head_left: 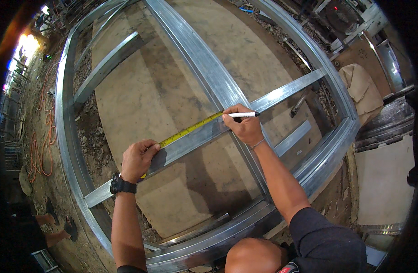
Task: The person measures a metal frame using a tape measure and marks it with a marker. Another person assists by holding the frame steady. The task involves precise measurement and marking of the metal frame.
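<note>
A yellow tape measure (190,129) is stretched along a metal crossbar (179,152) of a large galvanized steel frame (65,98). My left hand (138,159) is closed round the tape near the bar's left part; a bit of yellow shows under the palm, and the rest of the case is hidden. At the tape's far end, beside the wide lengthwise metal beam (204,59), my right hand (244,127) grips a white marker (243,114) with a black end. The fingers of that hand also meet the tape's tip, where the crossbar joins the beam.
Brown board (127,95) lies beneath the frame. A short metal bar (108,68) juts inward at the upper left, and a loose flat strip (293,139) rests at right. An orange cord (49,118) trails over the dirt. At lower left, another person's feet (70,227) show.
</note>
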Motion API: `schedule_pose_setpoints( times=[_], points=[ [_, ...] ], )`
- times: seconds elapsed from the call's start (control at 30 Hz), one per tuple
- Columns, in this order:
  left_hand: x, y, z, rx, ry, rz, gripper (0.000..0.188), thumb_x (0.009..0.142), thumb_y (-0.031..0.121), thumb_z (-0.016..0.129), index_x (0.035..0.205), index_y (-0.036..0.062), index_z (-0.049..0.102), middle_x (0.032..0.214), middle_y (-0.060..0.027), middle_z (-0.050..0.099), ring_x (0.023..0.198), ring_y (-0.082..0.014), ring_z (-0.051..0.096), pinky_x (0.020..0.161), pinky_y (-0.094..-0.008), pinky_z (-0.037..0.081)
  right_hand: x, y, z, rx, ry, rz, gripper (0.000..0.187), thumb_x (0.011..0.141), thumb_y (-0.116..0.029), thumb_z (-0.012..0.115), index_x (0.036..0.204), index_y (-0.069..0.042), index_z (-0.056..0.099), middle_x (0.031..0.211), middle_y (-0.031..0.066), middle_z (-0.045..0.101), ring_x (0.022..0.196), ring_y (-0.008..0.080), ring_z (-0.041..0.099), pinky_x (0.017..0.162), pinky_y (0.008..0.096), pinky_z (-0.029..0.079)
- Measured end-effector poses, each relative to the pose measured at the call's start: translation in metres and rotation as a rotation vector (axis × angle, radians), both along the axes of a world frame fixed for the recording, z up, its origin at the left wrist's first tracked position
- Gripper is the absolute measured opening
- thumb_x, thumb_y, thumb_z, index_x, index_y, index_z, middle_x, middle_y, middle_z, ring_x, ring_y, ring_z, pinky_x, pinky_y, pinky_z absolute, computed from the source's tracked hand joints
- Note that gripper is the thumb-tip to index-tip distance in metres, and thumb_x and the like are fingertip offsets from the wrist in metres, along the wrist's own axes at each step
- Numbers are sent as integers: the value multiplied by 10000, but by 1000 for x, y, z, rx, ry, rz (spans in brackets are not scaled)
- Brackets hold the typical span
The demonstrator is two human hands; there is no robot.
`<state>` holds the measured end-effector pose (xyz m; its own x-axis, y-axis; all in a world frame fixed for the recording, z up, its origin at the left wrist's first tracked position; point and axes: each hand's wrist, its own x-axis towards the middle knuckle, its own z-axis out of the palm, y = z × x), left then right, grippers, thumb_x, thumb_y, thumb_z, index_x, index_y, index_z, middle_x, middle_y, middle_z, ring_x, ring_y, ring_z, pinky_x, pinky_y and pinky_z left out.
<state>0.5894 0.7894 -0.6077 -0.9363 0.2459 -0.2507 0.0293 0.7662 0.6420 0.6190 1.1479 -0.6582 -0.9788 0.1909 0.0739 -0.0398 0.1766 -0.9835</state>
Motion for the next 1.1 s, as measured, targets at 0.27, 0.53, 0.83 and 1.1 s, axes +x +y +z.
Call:
schedule_pose_setpoints(
  times=[0.27, 0.53, 0.83, 1.1],
  points=[
    [-1, -2, -3, 3, 10, -23, 282, 998, 337, 723, 1068, 79, 814, 872, -146, 780, 817, -312, 767, 766, -408, 569, 1, -2, 3, 15, -1, 1, 136, 968, -152, 783, 996, -22, 755, 816, -11, 733, 743, 52, 659, 661, 244, 533],
    [-3, -3, -3, -10, -14, -21, 281, 995, 341, 729, 1069, 85, 818, 875, -144, 784, 816, -311, 768, 761, -408, 569, 0, -4, 3, 12, -14, 8, 142, 968, -157, 784, 987, -19, 755, 804, -19, 727, 735, 46, 644, 653, 244, 525],
    [-4, -6, -10, 19, -27, 2, 284, 989, 343, 740, 1085, 88, 822, 892, -150, 790, 831, -313, 772, 785, -403, 579, 0, -5, 3, 53, 0, -9, 140, 961, -155, 789, 987, -20, 763, 816, -8, 731, 742, 52, 646, 658, 244, 521],
    [-4, -5, -4, -14, 0, -34, 287, 990, 346, 729, 1075, 87, 818, 874, -154, 777, 831, -330, 762, 775, -416, 573, 1, 0, 2, -57, -12, -48, 169, 964, -187, 812, 1008, -35, 753, 867, -38, 701, 790, 39, 598, 699, 234, 482]
  ],
)
